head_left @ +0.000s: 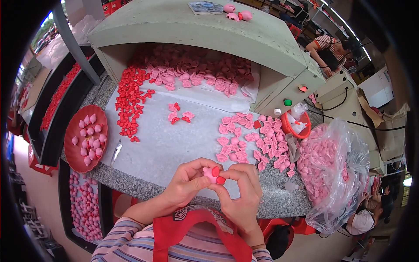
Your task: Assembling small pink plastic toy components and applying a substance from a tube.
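Close in front of me, over the near edge of the worktable, both hands meet at a small pink molded piece [208, 174] with a red bow [221, 180] against its right side. My left hand [187, 180] pinches the pink piece between thumb and fingers. With thumb and forefinger, my right hand [241, 183] grips the red bow; its other fingers curl behind. Beyond them on the white sheet [170, 144] lie a few pink pieces with red bows [175, 119]. Loose pink pieces [235, 144] spread to the right, and a pile of red bows [128, 102] lies at the left.
A pale green box-like machine [196, 30] stands at the back, pink pieces heaped in its opening. Left are a red scalloped dish [99, 114] of round pink pieces and black trays [101, 209]. Right are an orange-red container [297, 131] and a bulging clear bag [349, 153]. Other people sit farther off.
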`<state>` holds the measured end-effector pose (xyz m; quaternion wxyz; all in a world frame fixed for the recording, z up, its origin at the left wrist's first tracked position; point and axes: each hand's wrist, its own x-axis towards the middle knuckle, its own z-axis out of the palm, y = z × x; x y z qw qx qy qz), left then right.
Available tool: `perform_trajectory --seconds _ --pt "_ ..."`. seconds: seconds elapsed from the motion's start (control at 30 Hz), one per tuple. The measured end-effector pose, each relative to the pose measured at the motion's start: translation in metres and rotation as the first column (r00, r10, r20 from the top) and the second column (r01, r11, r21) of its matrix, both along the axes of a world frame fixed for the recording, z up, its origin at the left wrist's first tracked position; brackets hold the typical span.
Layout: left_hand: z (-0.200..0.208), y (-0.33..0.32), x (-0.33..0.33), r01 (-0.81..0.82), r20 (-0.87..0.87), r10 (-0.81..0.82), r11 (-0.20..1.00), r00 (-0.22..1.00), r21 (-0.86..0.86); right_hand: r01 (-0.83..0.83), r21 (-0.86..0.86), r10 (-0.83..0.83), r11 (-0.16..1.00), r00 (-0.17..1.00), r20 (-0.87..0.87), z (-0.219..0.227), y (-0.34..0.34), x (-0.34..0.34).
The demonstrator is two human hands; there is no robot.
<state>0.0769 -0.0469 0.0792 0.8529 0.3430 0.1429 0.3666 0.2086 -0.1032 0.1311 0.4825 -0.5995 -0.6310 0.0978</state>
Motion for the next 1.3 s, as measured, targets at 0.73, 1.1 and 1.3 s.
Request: perform_trajectory --seconds 0.73,1.1,1.3 --pt "-0.007 0.007 0.02 0.313 0.44 -0.152 0.894 0.885 -0.321 0.109 0.097 -0.102 0.989 0.992 -0.073 -0.016 0.006 -0.014" --pt "-0.002 0.008 0.013 0.201 0.382 -0.087 0.941 0.92 -0.271 0.138 0.15 -0.127 0.979 0.989 -0.08 -0.018 0.005 -0.022" --pt "-0.013 0.006 0.012 0.17 0.427 -0.06 0.96 0.902 -0.224 0.156 0.157 -0.147 0.975 0.987 -0.065 -0.019 0.006 -0.026"
